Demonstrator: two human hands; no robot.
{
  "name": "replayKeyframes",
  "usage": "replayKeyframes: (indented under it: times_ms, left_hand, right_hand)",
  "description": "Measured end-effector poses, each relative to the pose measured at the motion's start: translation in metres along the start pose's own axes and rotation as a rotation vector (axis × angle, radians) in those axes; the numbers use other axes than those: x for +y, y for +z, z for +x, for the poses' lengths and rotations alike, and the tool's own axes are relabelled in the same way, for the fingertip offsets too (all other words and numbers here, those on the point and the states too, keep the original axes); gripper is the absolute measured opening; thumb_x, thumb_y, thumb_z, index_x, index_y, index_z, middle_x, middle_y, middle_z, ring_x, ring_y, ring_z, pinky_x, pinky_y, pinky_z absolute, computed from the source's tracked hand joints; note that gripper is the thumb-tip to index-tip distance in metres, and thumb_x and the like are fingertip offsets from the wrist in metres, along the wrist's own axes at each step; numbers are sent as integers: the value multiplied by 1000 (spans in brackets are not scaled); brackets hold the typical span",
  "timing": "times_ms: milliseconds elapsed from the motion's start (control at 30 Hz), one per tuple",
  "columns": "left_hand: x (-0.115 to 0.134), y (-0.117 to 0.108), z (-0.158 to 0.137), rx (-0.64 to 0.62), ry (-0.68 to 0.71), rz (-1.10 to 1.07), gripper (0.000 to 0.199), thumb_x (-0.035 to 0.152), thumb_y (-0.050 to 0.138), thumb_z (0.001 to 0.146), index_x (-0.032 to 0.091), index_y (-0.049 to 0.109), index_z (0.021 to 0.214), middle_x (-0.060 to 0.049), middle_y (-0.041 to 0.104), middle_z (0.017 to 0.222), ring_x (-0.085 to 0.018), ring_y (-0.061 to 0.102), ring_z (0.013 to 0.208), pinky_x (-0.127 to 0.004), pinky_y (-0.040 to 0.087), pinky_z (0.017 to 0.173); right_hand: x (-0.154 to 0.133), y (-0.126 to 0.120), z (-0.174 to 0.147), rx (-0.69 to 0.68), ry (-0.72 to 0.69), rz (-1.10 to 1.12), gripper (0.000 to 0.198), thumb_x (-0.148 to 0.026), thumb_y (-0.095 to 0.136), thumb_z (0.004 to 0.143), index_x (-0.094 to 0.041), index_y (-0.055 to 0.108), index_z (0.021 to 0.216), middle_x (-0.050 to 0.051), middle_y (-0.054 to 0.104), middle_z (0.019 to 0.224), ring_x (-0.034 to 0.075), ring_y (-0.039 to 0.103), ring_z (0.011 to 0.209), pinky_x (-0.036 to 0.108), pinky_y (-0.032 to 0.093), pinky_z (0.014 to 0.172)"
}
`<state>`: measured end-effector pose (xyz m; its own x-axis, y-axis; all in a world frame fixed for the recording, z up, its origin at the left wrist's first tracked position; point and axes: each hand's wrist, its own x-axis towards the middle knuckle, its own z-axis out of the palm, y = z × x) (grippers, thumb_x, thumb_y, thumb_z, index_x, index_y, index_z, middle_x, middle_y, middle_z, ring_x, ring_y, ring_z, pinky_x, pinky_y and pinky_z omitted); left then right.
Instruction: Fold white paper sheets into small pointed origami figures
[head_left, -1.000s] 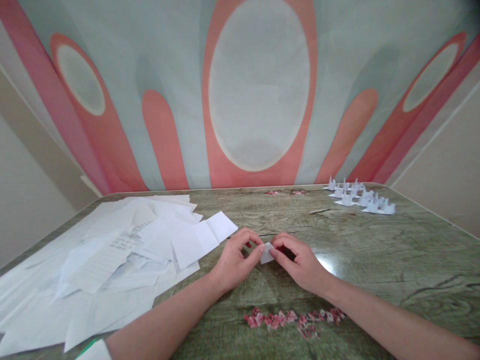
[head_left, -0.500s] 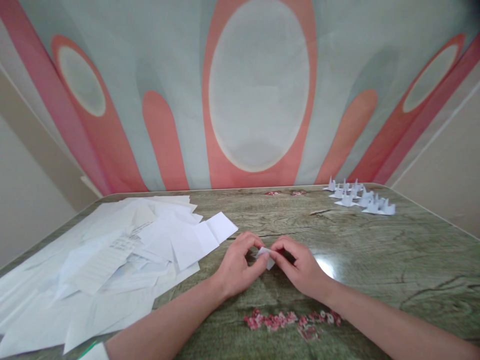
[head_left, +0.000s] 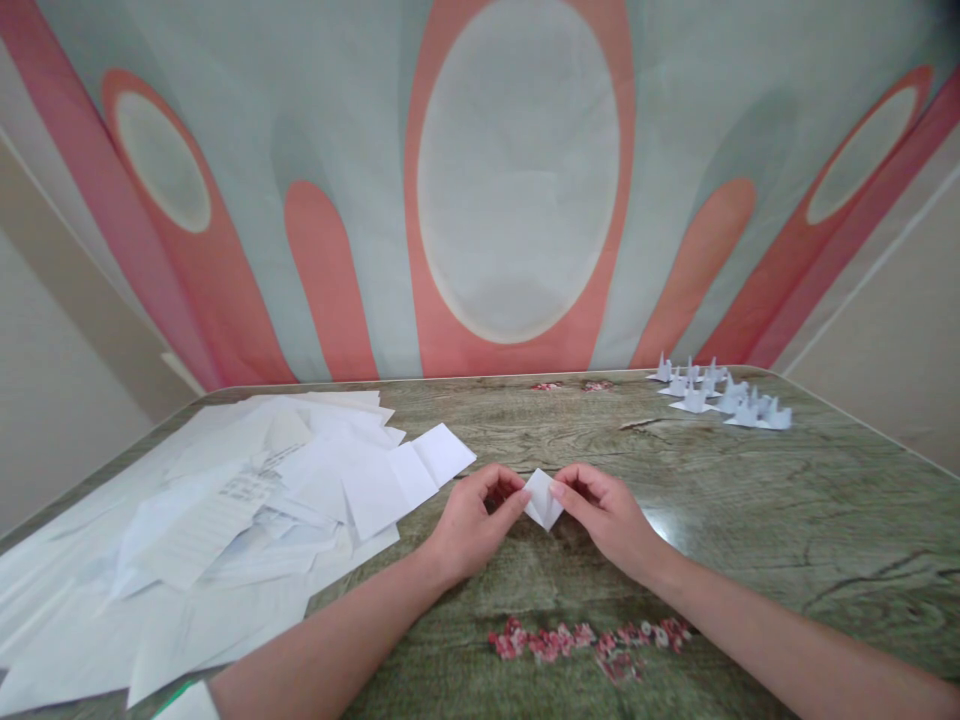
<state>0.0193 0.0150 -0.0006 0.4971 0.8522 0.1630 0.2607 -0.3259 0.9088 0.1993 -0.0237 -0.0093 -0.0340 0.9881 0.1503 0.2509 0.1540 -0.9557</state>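
Observation:
A small folded white paper, diamond-shaped with a crease down its middle, is held up between my two hands. My left hand pinches its left corner between thumb and fingers. On the opposite side, my right hand grips the right corner the same way, its thumb lying on the paper's front face. One corner of the diamond points down toward me. Both forearms reach in over the near edge of the table.
Loose white paper sheets, some printed, are heaped on the left. Several folded paper figures with upright points stand at the back right. The wood-grain table bears a pink flower print. A patterned backdrop rises behind.
The folded paper has turned from a narrow, mostly covered piece into a flat diamond facing me. My right hand has shifted slightly right, and both hands are now at its side corners.

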Motion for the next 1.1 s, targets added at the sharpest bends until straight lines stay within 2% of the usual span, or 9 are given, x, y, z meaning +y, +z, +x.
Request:
replayKeyframes:
  times_ms: [167, 333, 533, 633, 867, 1100]
  left_hand:
    - [-2, 0, 1, 4, 47, -34, 16, 23, 51, 84, 17, 54, 98, 0, 57, 73, -13, 54, 68, -24, 42, 64]
    - [3, -4, -1, -80, 134, 53, 17, 20, 47, 86, 18, 62, 93, -3, 59, 84, -15, 55, 80, -26, 42, 73]
    - [1, -3, -1, -162, 141, -90, 23, 18, 51, 84, 17, 61, 104, -7, 59, 103, -18, 57, 93, -29, 44, 83]
    - [1, -2, 0, -135, 138, -124, 23, 18, 52, 83, 18, 63, 103, -8, 59, 106, -18, 56, 97, -31, 43, 88]
    - [2, -2, 2, -64, 79, -204, 22, 23, 54, 82, 17, 64, 101, -8, 60, 106, -19, 57, 96, -33, 45, 87]
    - [2, -3, 3, -68, 56, -209, 24, 27, 55, 82, 17, 63, 102, -8, 60, 104, -18, 57, 95, -32, 44, 87]
  right_hand:
    - [2, 0, 1, -4, 17, 24, 22, -37, 52, 83, -16, 57, 78, -1, 54, 67, 11, 47, 62, 23, 38, 58]
    - [2, -1, 1, -8, 17, 46, 22, -37, 51, 84, -16, 57, 80, -2, 54, 67, 11, 47, 62, 22, 38, 57]
    - [1, 1, 0, -36, 13, 122, 22, -37, 52, 84, -18, 59, 91, 0, 59, 76, 12, 52, 67, 23, 42, 61]
    - [-2, 1, 0, -24, 25, 166, 25, -38, 49, 85, -19, 60, 98, 1, 60, 79, 13, 54, 69, 23, 44, 62]
    - [-3, -3, 0, 2, 35, 134, 32, -37, 46, 86, -18, 63, 106, 2, 61, 72, 14, 53, 65, 26, 44, 61]
    - [-1, -3, 0, -5, 41, 129, 35, -36, 48, 85, -17, 62, 111, 1, 61, 68, 13, 52, 63, 26, 44, 61]
